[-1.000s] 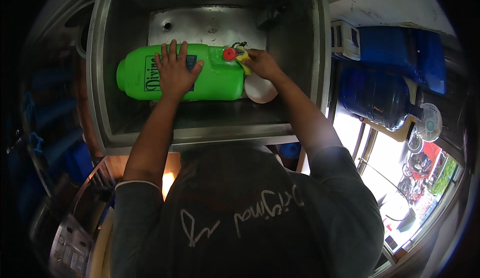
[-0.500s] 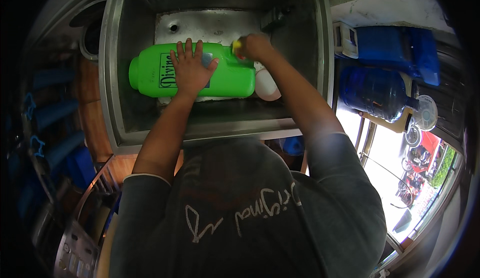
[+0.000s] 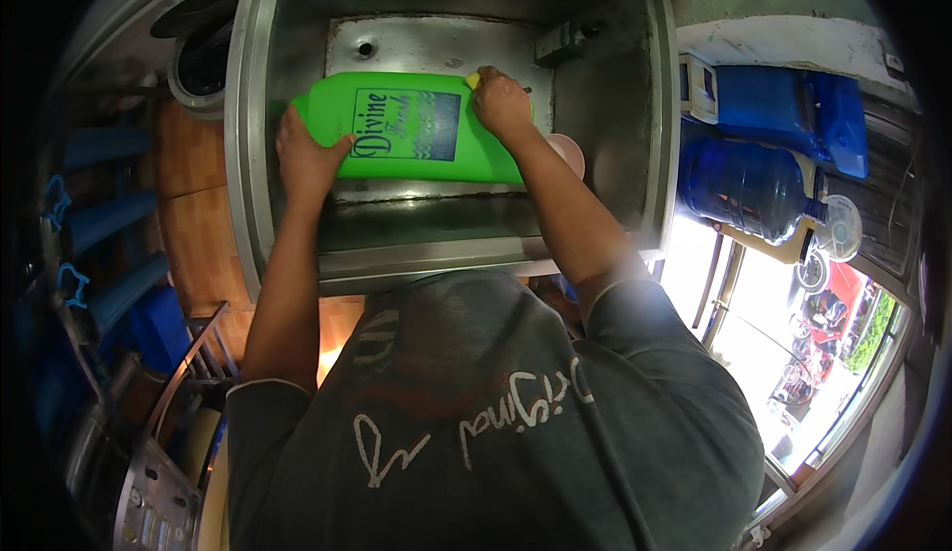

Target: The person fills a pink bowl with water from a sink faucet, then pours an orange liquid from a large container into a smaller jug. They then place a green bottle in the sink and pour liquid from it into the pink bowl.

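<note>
A bright green plastic water container [image 3: 407, 134] with a dark blue label lies on its side in a stainless steel sink [image 3: 446, 253]. My left hand [image 3: 309, 159] wraps round its left, narrower end, thumb on the upper face. Closed near the container's right end, my right hand [image 3: 503, 105] holds a yellow sponge [image 3: 474, 81], of which only a corner shows. Past the right end, a pale pink round bowl [image 3: 568, 156] is partly hidden by my right forearm.
The drain hole [image 3: 366, 49] is at the basin's back left. A dark metal fitting [image 3: 558, 45] juts from the right wall. Blue water containers [image 3: 744, 176] stand right of the sink, beside a bright doorway. A round, dark-mouthed vessel [image 3: 203, 65] is on the left.
My left hand has slid from the container's middle to its left end and now grips it. The container has turned, baring its whole label. My right hand stays at the right end with the sponge.
</note>
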Available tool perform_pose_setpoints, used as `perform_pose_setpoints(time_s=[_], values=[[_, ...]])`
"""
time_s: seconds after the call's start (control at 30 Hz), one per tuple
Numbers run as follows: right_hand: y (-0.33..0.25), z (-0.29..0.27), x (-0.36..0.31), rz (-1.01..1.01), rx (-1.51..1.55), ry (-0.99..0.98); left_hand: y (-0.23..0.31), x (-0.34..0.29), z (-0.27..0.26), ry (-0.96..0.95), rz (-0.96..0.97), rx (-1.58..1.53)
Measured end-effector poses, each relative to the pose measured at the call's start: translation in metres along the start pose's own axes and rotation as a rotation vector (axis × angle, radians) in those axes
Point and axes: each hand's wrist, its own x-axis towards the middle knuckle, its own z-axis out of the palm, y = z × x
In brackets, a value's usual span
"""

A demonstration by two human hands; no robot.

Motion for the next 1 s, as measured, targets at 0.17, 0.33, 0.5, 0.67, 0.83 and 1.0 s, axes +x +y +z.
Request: perform_pose_setpoints(time_s=[0.17,0.33,0.5,0.67,0.83,1.0], values=[[0.025,-0.005,-0.012,-0.062,-0.029,-0.282,0.007,-0.004,-0.002,-0.088,0.024,0.121],[0.041,-0.027,-0.079,-0.279,-0.016,-0.112,0.01,0.0,-0.003,-0.105,0.026,0.147],[0.04,-0.022,-0.084,-0.151,-0.117,-0.172,0.003,0.002,0.003,-0.177,-0.024,0.054],[0.024,0.002,-0.028,0.185,0.1,0.133,-0.007,0.004,0.007,-0.157,0.021,0.013],[0.066,-0.033,-0.099,-0.265,-0.2,-0.325,-0.014,0.006,0.014,-0.153,0.022,-0.053],[0.152,-0.063,-0.107,0.018,-0.099,-0.255,-0.023,0.01,0.02,-0.147,0.06,-0.053]])
